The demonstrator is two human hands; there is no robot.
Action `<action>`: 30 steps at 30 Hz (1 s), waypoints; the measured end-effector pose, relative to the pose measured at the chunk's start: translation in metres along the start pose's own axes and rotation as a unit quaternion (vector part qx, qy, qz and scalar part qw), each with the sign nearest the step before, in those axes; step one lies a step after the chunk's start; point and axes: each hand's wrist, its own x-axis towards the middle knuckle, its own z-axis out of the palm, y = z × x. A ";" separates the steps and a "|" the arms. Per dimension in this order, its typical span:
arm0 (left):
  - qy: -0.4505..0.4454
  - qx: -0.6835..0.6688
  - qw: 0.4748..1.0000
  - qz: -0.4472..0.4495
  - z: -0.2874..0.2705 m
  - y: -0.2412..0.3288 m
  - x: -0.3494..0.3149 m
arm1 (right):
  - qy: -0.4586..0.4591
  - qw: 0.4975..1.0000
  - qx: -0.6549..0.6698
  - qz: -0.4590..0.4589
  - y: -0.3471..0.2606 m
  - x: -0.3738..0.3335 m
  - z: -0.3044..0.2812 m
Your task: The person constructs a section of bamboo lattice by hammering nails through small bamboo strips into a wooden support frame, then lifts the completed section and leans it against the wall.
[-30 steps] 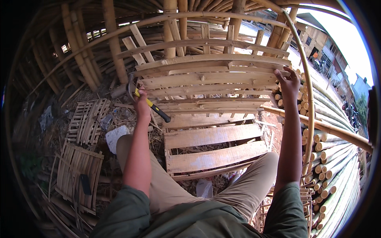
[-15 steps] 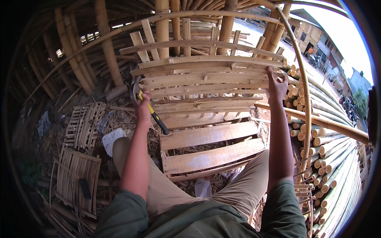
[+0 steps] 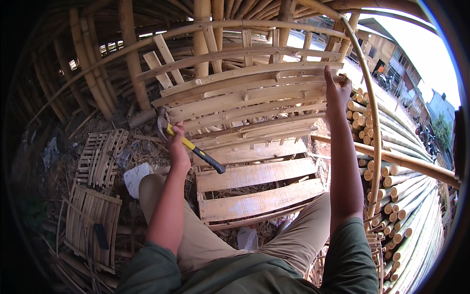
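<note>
A bamboo slat panel (image 3: 245,100), made of long split strips crossed by short uprights, is held up in front of me at a slant. My right hand (image 3: 337,94) grips its right end, with the thumb up along the edge. My left hand (image 3: 178,147) is closed around a claw hammer (image 3: 208,160) with a yellow and black handle, its metal head pointing up and left. That hand is also at the panel's left edge; whether its fingers grip the strips is hidden. Below the panel, between my knees, sits a low wooden slatted platform (image 3: 259,175).
Stacked bamboo poles (image 3: 406,196) fill the right side, beside an upright curved pole (image 3: 376,122). A long bamboo pole (image 3: 391,156) juts across at right. On the left lie small slatted panels (image 3: 93,220), a dark flat object (image 3: 101,236) and a whitish block (image 3: 137,179).
The panel has shifted left and tilted, its left end lower and its right end higher. My right hand rose slightly with it. The hammer's handle end has swung right and down.
</note>
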 end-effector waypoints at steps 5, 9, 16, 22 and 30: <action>-0.041 -0.079 0.996 -0.022 0.002 -0.002 0.001 | 0.033 0.997 0.025 -0.067 -0.033 0.042 0.015; -0.050 -0.095 0.993 -0.050 0.015 -0.003 -0.008 | 0.079 0.973 -0.062 -0.210 -0.064 0.071 0.030; -0.085 -0.201 0.966 -0.142 0.052 -0.033 -0.029 | 0.044 0.973 -0.088 -0.208 -0.143 0.064 0.044; -0.155 -0.247 0.939 -0.181 0.072 -0.084 -0.061 | 0.027 0.936 -0.126 -0.329 -0.148 0.076 0.052; -0.169 -0.228 0.919 -0.274 0.072 -0.121 -0.080 | 0.044 0.927 -0.129 -0.349 -0.103 0.080 0.069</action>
